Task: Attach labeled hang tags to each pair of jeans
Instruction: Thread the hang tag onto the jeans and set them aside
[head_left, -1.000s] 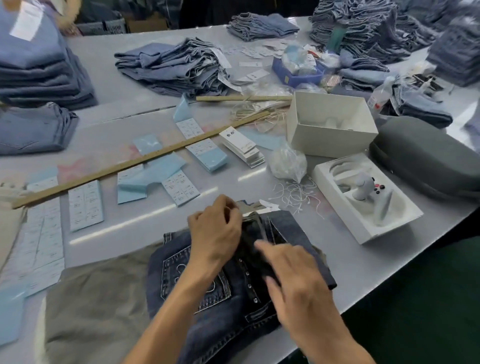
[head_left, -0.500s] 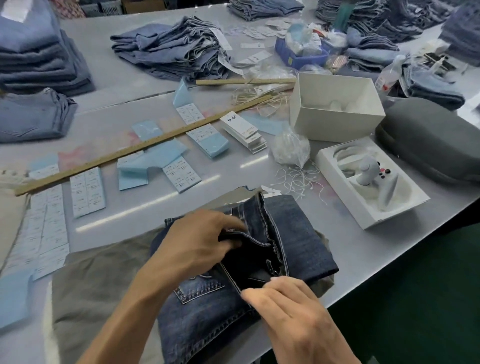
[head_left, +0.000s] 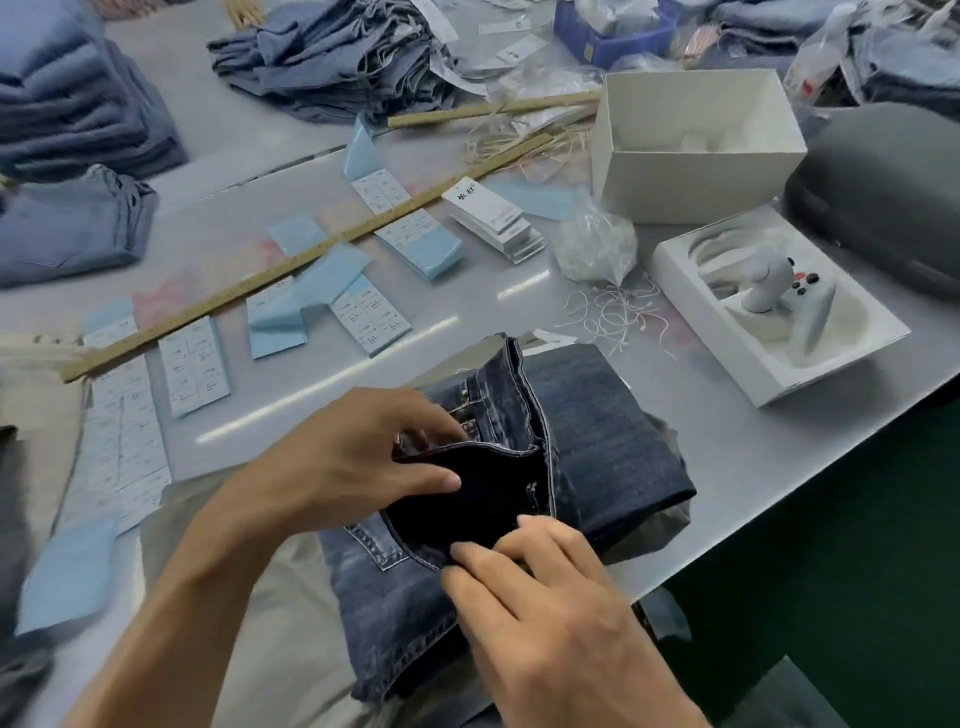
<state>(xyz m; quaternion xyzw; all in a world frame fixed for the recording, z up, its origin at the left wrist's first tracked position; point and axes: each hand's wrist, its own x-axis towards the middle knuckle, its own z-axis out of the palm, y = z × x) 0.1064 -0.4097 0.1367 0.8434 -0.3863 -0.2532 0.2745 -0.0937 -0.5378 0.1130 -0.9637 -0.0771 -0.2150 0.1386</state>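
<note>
The folded dark jeans lie at the near edge of the table. The left hand pinches the waistband's far end; the right hand pinches its near end. The hang tags sit far ahead, nearer the right hand.

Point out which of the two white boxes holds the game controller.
The low white tray box near the table's front edge holds the white controller. The taller open box behind it stands deeper, its contents unclear.
</note>
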